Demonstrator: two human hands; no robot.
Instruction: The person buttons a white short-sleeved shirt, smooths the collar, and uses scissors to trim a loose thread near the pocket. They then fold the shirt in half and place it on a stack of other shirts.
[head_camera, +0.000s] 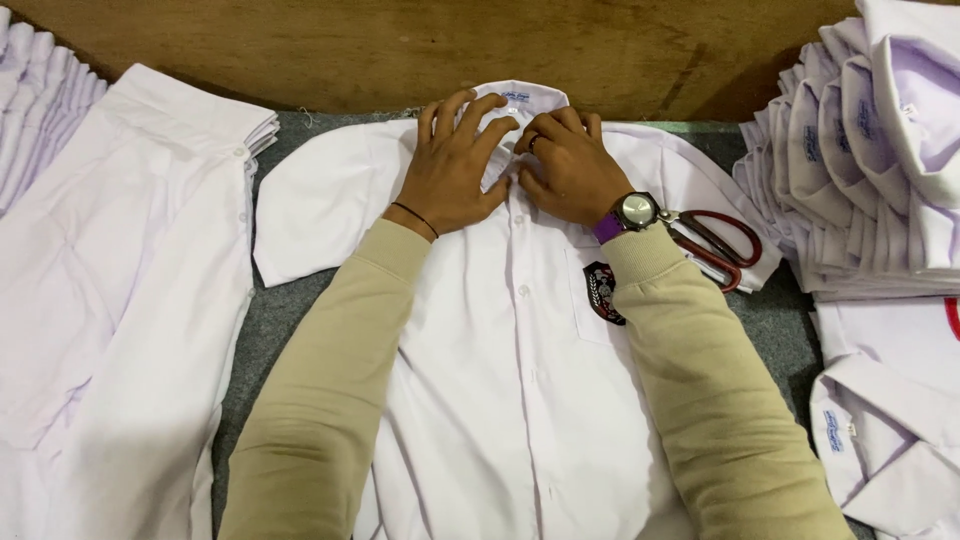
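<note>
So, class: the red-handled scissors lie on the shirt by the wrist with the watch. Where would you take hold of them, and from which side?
Grip the scissors by the red handle loops, coming from the right. The loops point right toward the stack of folded shirts and lie exposed on the white shirt, while the blade end is tucked by the right hand and its watch.

A garment workshop, by the look of it: a grey-covered counter (285, 310) carries a tall stack of folded white shirts (860, 150), more white shirts spread flat (110, 280), red-handled scissors (715, 243), and one buttoned shirt (500, 380) laid out.
</note>
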